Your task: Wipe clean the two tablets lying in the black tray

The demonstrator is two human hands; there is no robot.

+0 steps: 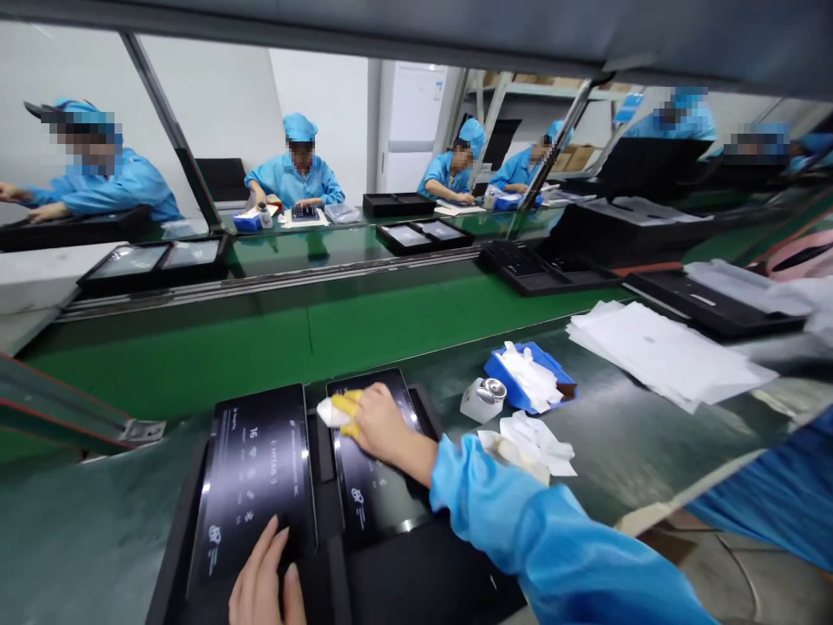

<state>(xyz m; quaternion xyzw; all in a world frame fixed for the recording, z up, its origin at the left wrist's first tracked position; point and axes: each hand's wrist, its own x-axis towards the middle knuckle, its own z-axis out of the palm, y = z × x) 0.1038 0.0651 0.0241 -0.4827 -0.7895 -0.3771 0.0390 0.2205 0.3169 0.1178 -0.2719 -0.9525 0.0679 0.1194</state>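
In the black tray (188, 512) right in front of me sit two dark glass panels side by side. My right hand (381, 425) is on the right panel (370, 469), near its top end, fingers pressed together and bunched on a white wipe (331, 413) (yellow covers on the fingertips), pushing it flat to the glass. My left hand (264, 582) rests on the bottom edge of the left panel (257, 473), fingers lying close together, not gripping anything, just steadying the tray. To do this well, I'd say: keep the wipe flat, even pressure, straight strokes top to bottom w/ a bit of overlap, and keep bare skin off the glass. Left hand shouldn't smear the other panel either. Just to the right on the bench: a small bottle (482, 399), a blue box of wipes (528, 378), some used wipes (530, 443), and a stack of white sheets (664, 351). Other people in blue work across the green belt (273, 334).
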